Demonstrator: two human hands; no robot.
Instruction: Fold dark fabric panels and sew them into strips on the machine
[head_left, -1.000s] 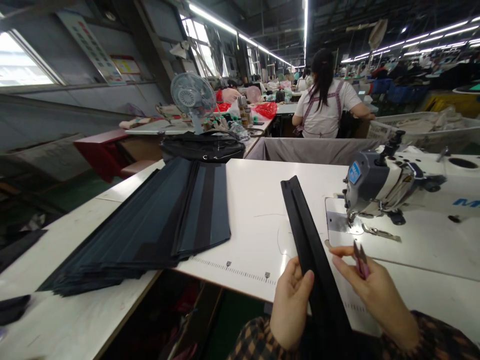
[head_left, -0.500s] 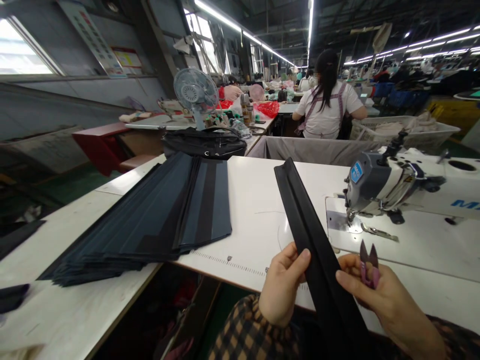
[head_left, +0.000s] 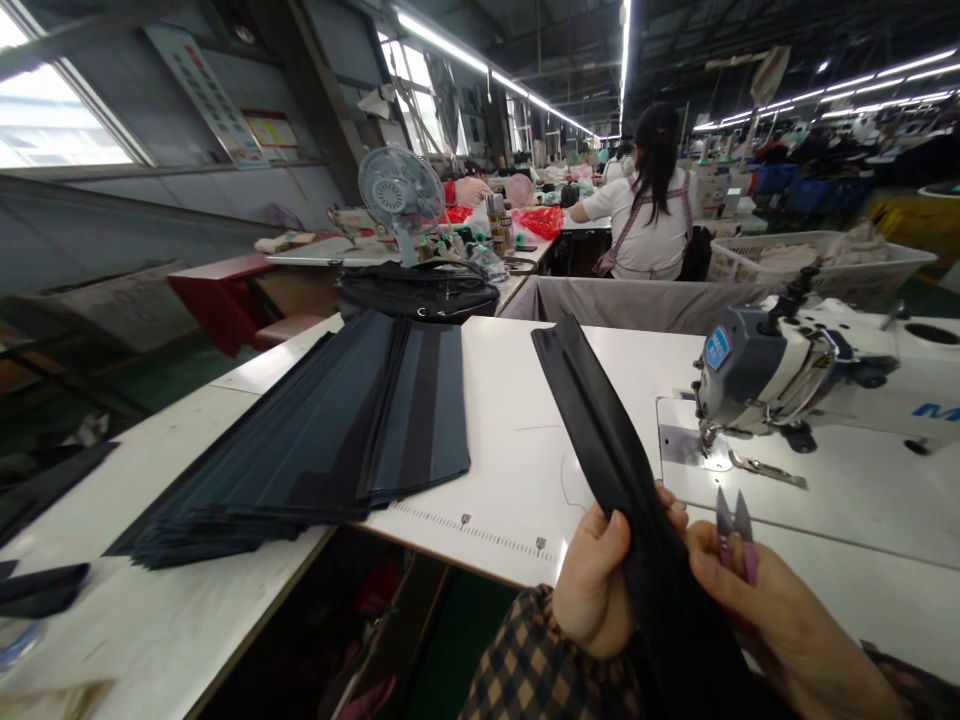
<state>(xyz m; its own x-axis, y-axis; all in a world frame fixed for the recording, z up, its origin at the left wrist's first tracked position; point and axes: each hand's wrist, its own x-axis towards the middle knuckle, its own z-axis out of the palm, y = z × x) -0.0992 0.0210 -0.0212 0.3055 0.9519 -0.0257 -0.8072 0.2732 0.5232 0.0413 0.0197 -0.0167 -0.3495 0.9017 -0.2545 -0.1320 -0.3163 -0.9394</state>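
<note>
A long black fabric strip (head_left: 600, 430) with a lengthwise fold slants from the table toward my body. Its far end rests on the white table top, while the near part is lifted and slightly bent. My left hand (head_left: 596, 585) is closed round the strip, thumb on top and fingers underneath; fingertips show beyond its right edge. In my right hand (head_left: 784, 605) are small scissors (head_left: 733, 535) with pink handles, blades pointing up and apart. That hand's thumb and forefinger are at the strip's right edge; whether they pinch it I cannot tell.
A fanned stack of dark blue fabric panels (head_left: 300, 440) lies to the left. On the right stands a sewing machine (head_left: 795, 370). Behind are a black bag (head_left: 416, 292), a fan (head_left: 401, 190), a white basket (head_left: 817, 258) and a seated co-worker (head_left: 649, 220).
My left hand has moved right and slightly down, its fingers now reaching under the strip to the far edge. The strip has bent. The co-worker's arm now stretches left.
</note>
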